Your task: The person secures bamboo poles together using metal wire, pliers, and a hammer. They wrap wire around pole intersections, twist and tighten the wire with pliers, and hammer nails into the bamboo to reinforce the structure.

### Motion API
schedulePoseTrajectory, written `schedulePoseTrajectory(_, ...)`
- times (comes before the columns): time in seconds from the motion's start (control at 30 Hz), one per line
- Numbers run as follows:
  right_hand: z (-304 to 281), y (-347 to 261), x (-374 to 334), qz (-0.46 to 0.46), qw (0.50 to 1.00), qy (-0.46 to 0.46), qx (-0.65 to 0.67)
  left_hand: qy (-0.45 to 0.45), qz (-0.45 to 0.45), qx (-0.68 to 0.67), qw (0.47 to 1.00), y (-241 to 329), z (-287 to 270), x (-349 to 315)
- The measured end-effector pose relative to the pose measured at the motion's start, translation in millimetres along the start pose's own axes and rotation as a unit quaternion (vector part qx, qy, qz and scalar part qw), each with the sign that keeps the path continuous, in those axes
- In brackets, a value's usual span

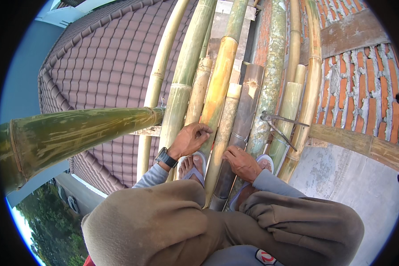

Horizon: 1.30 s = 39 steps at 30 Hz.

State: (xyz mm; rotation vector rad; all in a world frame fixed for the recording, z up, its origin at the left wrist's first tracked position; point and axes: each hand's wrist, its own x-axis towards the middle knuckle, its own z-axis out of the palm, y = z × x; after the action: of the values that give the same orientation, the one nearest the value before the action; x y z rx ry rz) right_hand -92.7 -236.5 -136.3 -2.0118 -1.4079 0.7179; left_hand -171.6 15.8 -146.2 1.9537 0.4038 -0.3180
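I squat on a platform of lengthwise bamboo poles. My left hand [193, 139], with a dark watch at its wrist, has its fingers bent together over an orange-yellow bamboo pole [221, 75]. Across a thinner bamboo pole [226, 119], my right hand [243, 163] is closed in a pinch above a dark grey bamboo pole [242, 115]. Anything held in either hand is too small or hidden to make out. A pair of pincers [281, 124] lies with spread handles on the poles beyond my right hand.
A thick green bamboo pole [84, 131] sticks out at the left. Past it slopes a tiled roof [106, 62], with a drop to greenery [53, 226] below. A brick wall [359, 88] rises at the right, above a grey slab [341, 177]. My sandalled feet [193, 166] rest on the poles.
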Motion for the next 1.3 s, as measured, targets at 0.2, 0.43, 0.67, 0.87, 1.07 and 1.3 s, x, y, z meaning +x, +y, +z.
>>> schedulePoseTrajectory(0.2,1.7,2.3,0.6,-0.006,1.000,0.021,0.013,0.003,-0.009,-0.020,1.000,-2.4,0.1,1.0)
schedulePoseTrajectory(0.43,3.0,6.5,-2.0,-0.008,1.000,0.013,0.026,-0.012,-0.026,-0.058,0.998,-2.6,-3.4,0.8)
schedulePoseTrajectory(0.67,1.2,6.0,-1.7,0.005,1.000,-0.005,0.024,-0.056,-0.068,-0.104,0.991,-3.4,-10.3,1.9)
schedulePoseTrajectory(0.87,-0.1,5.5,-1.2,-0.003,1.000,0.002,0.026,-0.069,-0.088,-0.141,0.984,-5.7,-11.3,3.7)
schedulePoseTrajectory(1.07,-1.7,3.7,0.2,-0.006,1.000,0.004,0.026,-0.058,-0.085,-0.129,0.986,-8.8,-10.1,3.8)
schedulePoseTrajectory(1.3,-1.6,4.2,-0.3,-0.004,1.000,0.008,0.027,-0.054,-0.080,-0.130,0.987,-8.8,-8.7,3.2)
